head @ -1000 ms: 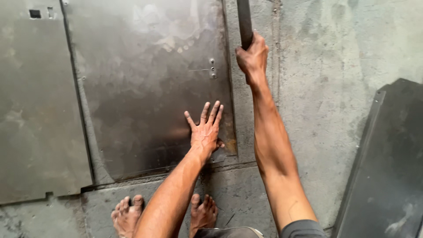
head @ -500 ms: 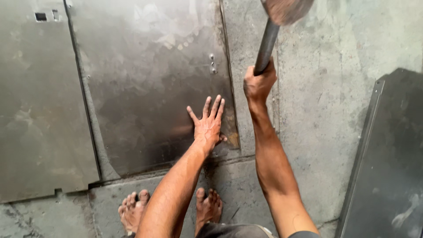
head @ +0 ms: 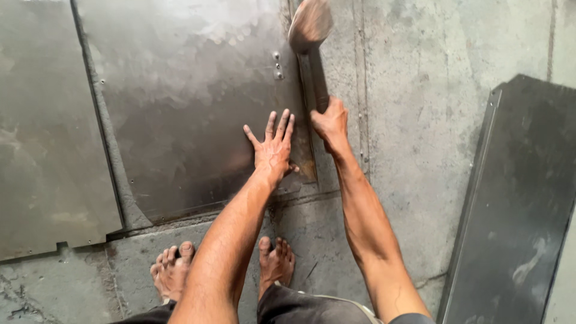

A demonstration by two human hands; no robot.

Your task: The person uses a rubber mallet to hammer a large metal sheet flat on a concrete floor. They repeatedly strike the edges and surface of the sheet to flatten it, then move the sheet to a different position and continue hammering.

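A large grey metal sheet lies flat on the concrete floor. My left hand rests palm down on it with fingers spread, close to the sheet's right edge. My right hand grips the dark handle of a hammer. Blurred by motion, the hammer's head is over the sheet's right edge, beyond my left hand. Two small bolts sit on the sheet just left of the hammer handle.
Another metal sheet lies to the left, beside the first. A dark metal panel lies at the right. My bare feet stand on the concrete floor just below the sheet's near edge.
The hammer has swung down: its head, out of view one second ago, now sits low over the sheet's right edge. My right hand dropped with it. My left hand stayed on the sheet.
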